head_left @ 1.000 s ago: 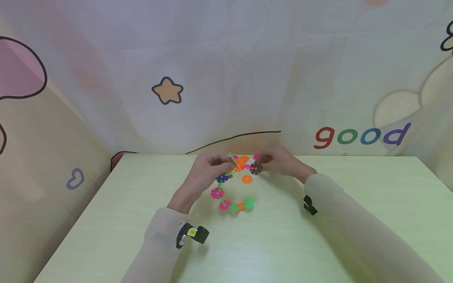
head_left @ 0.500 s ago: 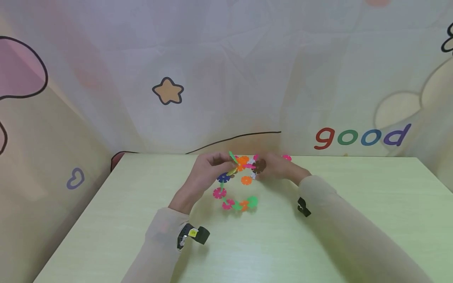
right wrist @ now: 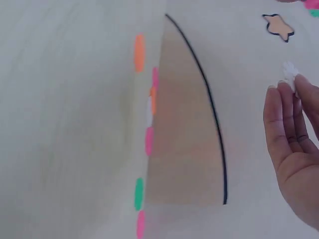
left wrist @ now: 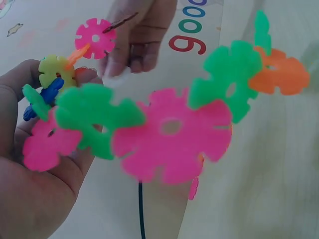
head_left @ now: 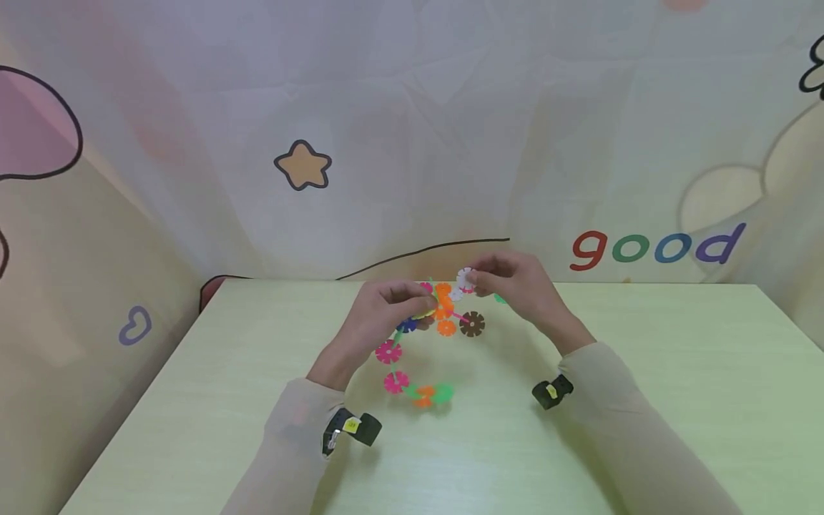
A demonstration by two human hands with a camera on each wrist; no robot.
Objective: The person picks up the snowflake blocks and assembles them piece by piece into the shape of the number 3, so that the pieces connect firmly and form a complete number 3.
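My left hand (head_left: pixel 376 322) holds a chain of flower-shaped plastic interlocking discs, gripping it near a yellow disc (left wrist: pixel 56 69). From there the chain hangs over the table through blue, pink (head_left: pixel 388 352) and green discs (left wrist: pixel 229 74), with an orange disc (left wrist: pixel 281 71) near its low end. On the other side an orange and a pink disc (left wrist: pixel 94 38) lead to a brown disc (head_left: pixel 473 324), which sticks out to the right. To the right of the chain, my right hand (head_left: pixel 524 286) pinches a white disc (head_left: pixel 465 279) between thumb and fingers, apart from the brown one.
Several loose discs lie along the table's back edge, among them an orange disc (head_left: pixel 446 327), a green disc (head_left: pixel 501 299) and a pink disc (right wrist: pixel 141 224). A printed cloth backdrop (head_left: pixel 412 179) rises right behind the pale table (head_left: pixel 489 458).
The right hand has moved from beside the brown disc, upward, and now has a white disc in its fingertips. The left hand stays in place while the chain's hanging end sways.
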